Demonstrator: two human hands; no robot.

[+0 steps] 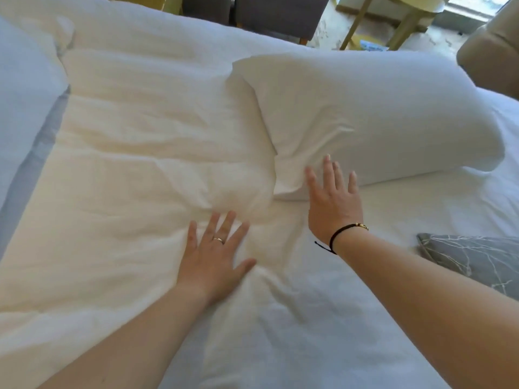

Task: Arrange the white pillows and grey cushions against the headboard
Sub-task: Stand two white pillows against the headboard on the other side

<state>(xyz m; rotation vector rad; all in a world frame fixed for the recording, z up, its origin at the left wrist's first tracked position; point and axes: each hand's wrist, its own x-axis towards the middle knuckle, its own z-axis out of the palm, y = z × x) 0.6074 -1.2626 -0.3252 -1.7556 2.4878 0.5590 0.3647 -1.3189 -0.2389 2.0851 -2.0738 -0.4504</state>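
A plump white pillow [373, 113] lies on the bed at the upper right, its open case end crumpled toward the middle. My right hand [332, 197] presses flat against that near end, fingers straight. A flatter white pillow [146, 153] spreads across the centre and left. On its near edge rests my left hand [216, 254], palm down with fingers spread. A grey cushion [474, 259] with a pale branch pattern pokes in at the right edge, partly behind my right forearm. The beige padded headboard [491, 49] shows at the top right corner.
White bedding with a grey band [31, 164] runs down the left side. Beyond the bed's far edge stand dark grey chairs [278, 15] and a light wooden table's legs [407, 21] on a pale floor.
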